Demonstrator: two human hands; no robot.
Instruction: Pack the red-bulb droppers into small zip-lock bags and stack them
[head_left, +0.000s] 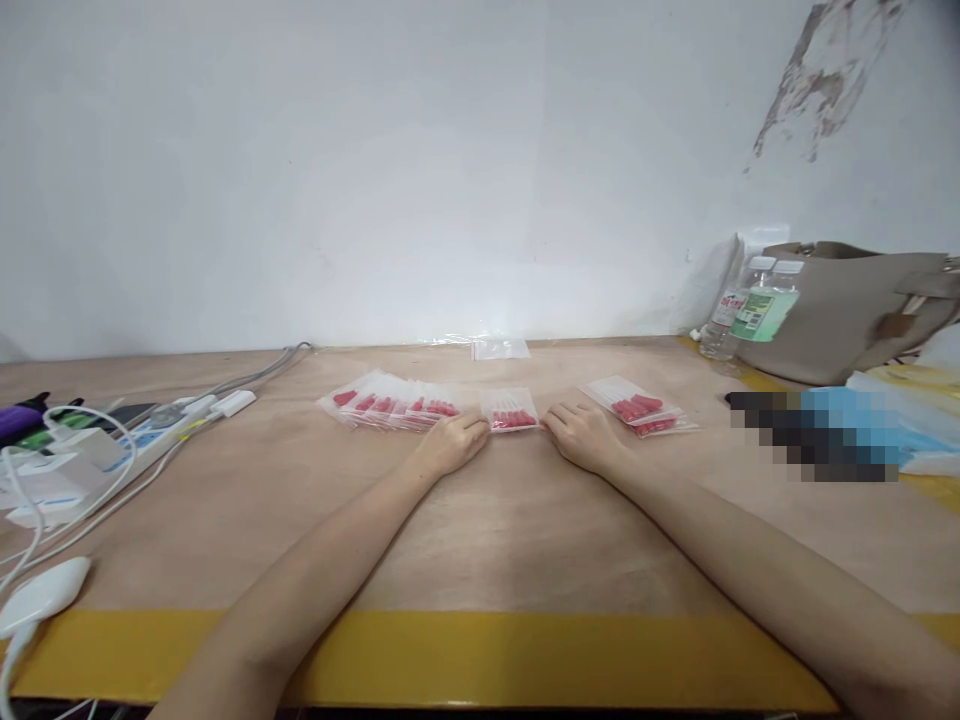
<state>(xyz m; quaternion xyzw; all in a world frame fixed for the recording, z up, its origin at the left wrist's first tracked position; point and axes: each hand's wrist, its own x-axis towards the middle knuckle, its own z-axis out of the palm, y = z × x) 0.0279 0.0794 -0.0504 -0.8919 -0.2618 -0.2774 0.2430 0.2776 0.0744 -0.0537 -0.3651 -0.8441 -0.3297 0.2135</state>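
Observation:
A small clear zip bag (509,399) with several red pieces in its lower part lies flat on the table between my hands. My left hand (454,443) is closed at the bag's lower left corner, fingers curled. On the opposite side, my right hand (583,436) has its fingertips pinched at the lower right corner. Fanned out left of my left hand is a row of overlapping bags (390,402) with similar red contents. Beyond my right hand, a smaller stack of filled bags (636,404) rests on the wood. What the red pieces are is too small to tell.
Flat clear bags (501,348) lie against the wall. On the left are a power strip (161,432), chargers (64,480) and white cables. Two bottles (765,312), a grey handbag (847,310) and blue material (855,415) stand or lie at right. Yellow tape (525,655) lines the front edge.

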